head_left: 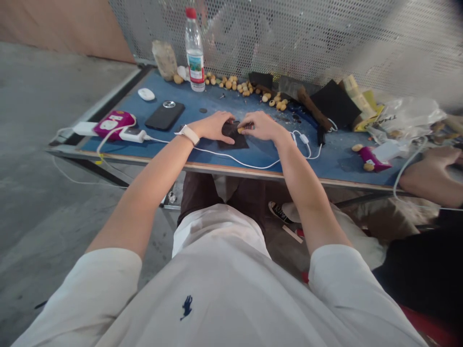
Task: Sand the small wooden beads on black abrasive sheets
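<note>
A black sheet, probably abrasive paper, lies flat on the blue work mat. My left hand, with a white band on its wrist, presses on the sheet's left side. My right hand is just to its right, and its fingertips pinch a small tan wooden bead above the sheet. A white cable runs across the mat below both wrists.
Several loose beads and dark sheets lie along the back of the mat, near a water bottle. A black phone and pink device are at left. A co-worker's hand is at right, before a perforated metal screen.
</note>
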`<state>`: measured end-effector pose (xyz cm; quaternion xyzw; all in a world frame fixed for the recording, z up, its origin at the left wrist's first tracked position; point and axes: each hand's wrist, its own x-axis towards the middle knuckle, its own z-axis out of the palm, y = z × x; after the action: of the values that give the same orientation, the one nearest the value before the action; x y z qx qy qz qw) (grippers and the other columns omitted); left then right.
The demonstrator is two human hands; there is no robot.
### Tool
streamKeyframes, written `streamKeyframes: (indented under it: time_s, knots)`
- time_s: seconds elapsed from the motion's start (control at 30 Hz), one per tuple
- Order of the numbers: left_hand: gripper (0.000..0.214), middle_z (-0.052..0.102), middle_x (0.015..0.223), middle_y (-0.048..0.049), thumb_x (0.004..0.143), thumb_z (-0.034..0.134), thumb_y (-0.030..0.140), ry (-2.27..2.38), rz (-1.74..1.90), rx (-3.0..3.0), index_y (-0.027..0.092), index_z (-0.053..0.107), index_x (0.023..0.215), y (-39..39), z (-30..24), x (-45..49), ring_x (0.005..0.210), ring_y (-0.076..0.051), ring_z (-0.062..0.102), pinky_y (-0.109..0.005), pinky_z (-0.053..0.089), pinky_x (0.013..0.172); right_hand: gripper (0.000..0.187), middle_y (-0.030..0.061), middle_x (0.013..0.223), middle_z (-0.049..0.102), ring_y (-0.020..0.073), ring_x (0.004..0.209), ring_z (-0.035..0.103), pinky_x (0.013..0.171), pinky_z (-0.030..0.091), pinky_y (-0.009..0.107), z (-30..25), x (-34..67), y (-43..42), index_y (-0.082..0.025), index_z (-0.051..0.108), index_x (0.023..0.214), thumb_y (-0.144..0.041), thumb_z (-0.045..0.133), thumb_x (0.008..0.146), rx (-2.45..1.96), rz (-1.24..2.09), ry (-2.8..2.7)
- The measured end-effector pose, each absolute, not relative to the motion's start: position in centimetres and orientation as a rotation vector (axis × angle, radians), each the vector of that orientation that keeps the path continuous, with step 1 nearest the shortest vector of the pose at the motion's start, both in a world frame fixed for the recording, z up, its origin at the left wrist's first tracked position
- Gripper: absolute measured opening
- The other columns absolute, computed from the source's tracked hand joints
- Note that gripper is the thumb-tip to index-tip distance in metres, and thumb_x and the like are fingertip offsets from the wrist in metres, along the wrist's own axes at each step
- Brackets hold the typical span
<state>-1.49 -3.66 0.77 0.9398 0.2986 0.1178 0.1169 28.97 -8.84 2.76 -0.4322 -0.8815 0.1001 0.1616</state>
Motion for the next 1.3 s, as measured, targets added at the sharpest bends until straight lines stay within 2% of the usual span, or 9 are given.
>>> streamKeyframes:
  time_s: [0.2, 0.33, 0.5, 0.63, 0.8, 0.97, 1.1, 1.2, 1.3]
  knots:
    - [0.119, 0.075, 0.181, -0.0199, 0.095, 0.092, 0.089, 0.895, 0.331, 2.74, 0.025, 0.061, 0.19, -3.5, 0.8, -1.5, 0.176, -0.051, 0.065, -0.059, 0.05, 0.15, 0.054, 0.0198, 0.126, 0.091, 0.046, 0.125, 0.08, 0.119, 0.065, 0.066, 1.7, 28.7, -7.0, -0.026, 0.099, 0.146, -0.067, 0.073, 0.124, -1.257, 0.102, -2.513]
    - [0.12, 0.073, 0.183, -0.0202, 0.093, 0.093, 0.09, 0.912, 0.301, 2.726, 0.025, 0.062, 0.189, -3.7, 1.0, -1.5, 0.178, -0.052, 0.062, -0.06, 0.047, 0.152, 0.052, 0.0197, 0.135, 0.09, 0.0475, 0.132, 0.081, 0.121, 0.064, 0.068, 1.3, 28.8, -6.9, -0.028, 0.096, 0.151, -0.063, 0.063, 0.13, -1.282, 0.074, -2.542]
    - [0.128, 0.072, 0.185, -0.0226, 0.092, 0.095, 0.089, 0.896, 0.329, 2.697, 0.022, 0.056, 0.194, -3.6, 0.9, -1.5, 0.179, -0.051, 0.063, -0.059, 0.047, 0.153, 0.049, 0.018, 0.143, 0.091, 0.0476, 0.138, 0.08, 0.125, 0.063, 0.067, 1.6, 27.9, -8.4, -0.028, 0.083, 0.165, -0.057, 0.061, 0.132, -1.304, 0.104, -2.503]
    - [0.132, 0.073, 0.184, -0.0241, 0.091, 0.096, 0.089, 0.878, 0.348, 2.687, 0.021, 0.052, 0.196, -3.5, 0.8, -1.6, 0.178, -0.051, 0.065, -0.061, 0.049, 0.151, 0.046, 0.02, 0.145, 0.088, 0.0468, 0.139, 0.08, 0.129, 0.062, 0.068, 1.7, 27.4, -8.5, -0.027, 0.084, 0.156, -0.058, 0.058, 0.133, -1.283, 0.096, -2.511]
    - [0.135, 0.07, 0.188, -0.0252, 0.092, 0.094, 0.091, 0.877, 0.332, 2.669, 0.021, 0.048, 0.198, -3.8, 1.1, -1.5, 0.182, -0.052, 0.061, -0.061, 0.045, 0.154, 0.059, 0.021, 0.135, 0.083, 0.0471, 0.139, 0.078, 0.129, 0.064, 0.069, 0.8, 27.3, -7.1, -0.026, 0.088, 0.15, -0.072, 0.057, 0.132, -1.24, 0.036, -2.512]
    - [0.14, 0.072, 0.187, -0.0246, 0.089, 0.098, 0.091, 0.859, 0.342, 2.643, 0.022, 0.046, 0.199, -3.7, 1.0, -1.4, 0.184, -0.053, 0.059, -0.061, 0.043, 0.155, 0.058, 0.0226, 0.139, 0.084, 0.0471, 0.142, 0.076, 0.132, 0.062, 0.069, 0.1, 27.0, -5.6, -0.023, 0.089, 0.144, -0.066, 0.052, 0.134, -1.277, 0.05, -2.481]
    - [0.142, 0.074, 0.185, -0.0222, 0.089, 0.099, 0.09, 0.873, 0.365, 2.635, 0.025, 0.041, 0.201, -3.6, 0.9, -1.4, 0.183, -0.05, 0.062, -0.059, 0.044, 0.154, 0.053, 0.0214, 0.142, 0.086, 0.0465, 0.139, 0.077, 0.13, 0.062, 0.068, 0.8, 27.5, -6.1, -0.025, 0.091, 0.143, -0.065, 0.057, 0.132, -1.282, 0.103, -2.531]
    - [0.145, 0.072, 0.187, -0.0246, 0.088, 0.099, 0.09, 0.936, 0.328, 2.625, 0.023, 0.04, 0.202, -3.6, 0.8, -1.3, 0.184, -0.052, 0.06, -0.061, 0.045, 0.154, 0.052, 0.0183, 0.137, 0.089, 0.0464, 0.132, 0.079, 0.125, 0.063, 0.069, 1.6, 28.0, -7.3, -0.03, 0.093, 0.145, -0.069, 0.064, 0.129, -1.278, 0.146, -2.576]
    - [0.145, 0.072, 0.186, -0.0258, 0.087, 0.098, 0.092, 0.934, 0.314, 2.638, 0.021, 0.042, 0.201, -3.7, 0.9, -1.2, 0.183, -0.054, 0.06, -0.063, 0.046, 0.153, 0.056, 0.02, 0.138, 0.09, 0.0492, 0.135, 0.079, 0.126, 0.061, 0.072, 1.9, 27.7, -7.7, -0.029, 0.095, 0.148, -0.072, 0.064, 0.128, -1.307, 0.111, -2.585]
